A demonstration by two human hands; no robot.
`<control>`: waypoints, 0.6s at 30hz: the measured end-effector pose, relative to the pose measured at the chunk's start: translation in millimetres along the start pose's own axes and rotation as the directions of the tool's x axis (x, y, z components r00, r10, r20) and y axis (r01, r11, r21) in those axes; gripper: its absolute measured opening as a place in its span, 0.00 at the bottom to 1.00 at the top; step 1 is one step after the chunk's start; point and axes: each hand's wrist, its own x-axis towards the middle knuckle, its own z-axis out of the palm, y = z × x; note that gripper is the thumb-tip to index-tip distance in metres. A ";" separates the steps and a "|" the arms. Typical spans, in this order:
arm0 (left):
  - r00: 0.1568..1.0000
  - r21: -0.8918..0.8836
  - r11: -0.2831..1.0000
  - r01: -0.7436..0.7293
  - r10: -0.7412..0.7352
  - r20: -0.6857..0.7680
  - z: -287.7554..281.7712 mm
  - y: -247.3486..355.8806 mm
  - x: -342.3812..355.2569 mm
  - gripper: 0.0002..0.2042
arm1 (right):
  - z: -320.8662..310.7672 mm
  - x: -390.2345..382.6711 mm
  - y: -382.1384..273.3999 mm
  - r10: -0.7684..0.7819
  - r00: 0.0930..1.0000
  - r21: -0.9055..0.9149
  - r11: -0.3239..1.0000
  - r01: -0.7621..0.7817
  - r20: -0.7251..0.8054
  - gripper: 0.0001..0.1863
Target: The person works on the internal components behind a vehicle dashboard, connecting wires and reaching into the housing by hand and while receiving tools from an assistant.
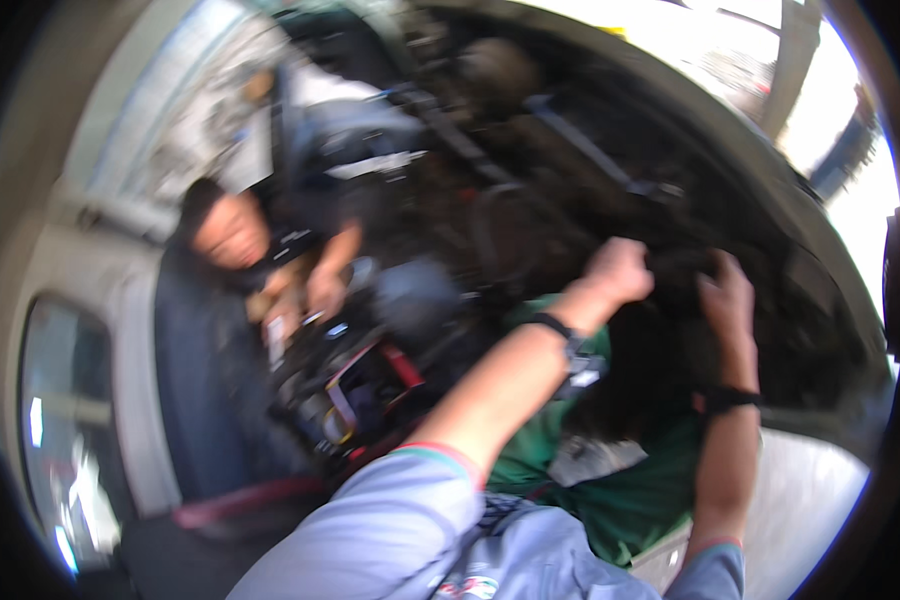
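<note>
My left hand [620,270] is closed like a fist in front of a dark vehicle interior, with a black band [555,328] on its wrist. To its right, my right hand [729,292] is raised with its fingers curled, and a black band [727,400] circles that wrist too. Between the two hands lies a dark, blurred patch [680,268]. Whether it is a thing they grip or only the background, I cannot make out. Motion blur hides the fingertips. Both forearms reach out over my green trousers [630,500].
At the left a co-worker [270,250] in a dark shirt sits low, both hands around a small pale thing. Near them is a cluttered red-edged box [370,385]. A dark seat [195,370] stands behind. The dark door frame [750,130] curves at right, beside a pale sill [800,500].
</note>
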 end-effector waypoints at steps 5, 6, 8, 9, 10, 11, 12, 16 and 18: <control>0.985 -0.039 0.984 0.171 -0.172 -0.024 -11.7 -15.2 -6.8 0.14 | 12.3 13.4 -47.5 -0.030 0.983 -0.006 0.999 0.031 0.183 0.26; 0.983 -0.025 0.983 0.182 -0.183 -0.021 -14.3 -15.9 -7.0 0.14 | 13.8 13.8 -53.2 -0.050 0.978 -0.052 0.997 0.062 0.203 0.27; 0.982 -0.008 0.982 0.191 -0.191 0.001 -16.4 -14.6 -7.0 0.15 | 15.2 14.2 -52.7 -0.063 0.975 -0.053 0.996 0.076 0.214 0.27; 0.981 -0.017 0.981 0.195 -0.195 0.001 -16.6 -13.7 -8.1 0.15 | 15.6 13.5 -50.3 -0.060 0.974 -0.055 0.996 0.073 0.217 0.27; 0.981 -0.022 0.980 0.196 -0.196 0.012 -16.8 -12.7 -8.6 0.15 | 15.9 13.3 -49.1 -0.062 0.972 -0.060 0.995 0.077 0.225 0.27; 0.980 -0.028 0.980 0.198 -0.197 0.023 -17.0 -11.5 -8.7 0.15 | 16.3 12.9 -48.1 -0.063 0.975 -0.066 0.995 0.078 0.212 0.27; 0.977 -0.030 0.977 0.212 -0.211 0.042 -18.7 -10.1 -8.4 0.16 | 16.7 12.6 -47.8 -0.064 0.978 -0.071 0.994 0.080 0.200 0.27; 0.968 -0.020 0.972 0.235 -0.233 0.089 -22.8 -2.3 -10.0 0.19 | 17.0 13.3 -45.5 -0.048 0.975 -0.111 0.991 0.074 0.216 0.28; 0.967 -0.023 0.971 0.240 -0.237 0.089 -23.6 0.8 -11.0 0.19 | 17.0 14.6 -44.9 -0.010 0.973 -0.117 0.992 0.037 0.230 0.28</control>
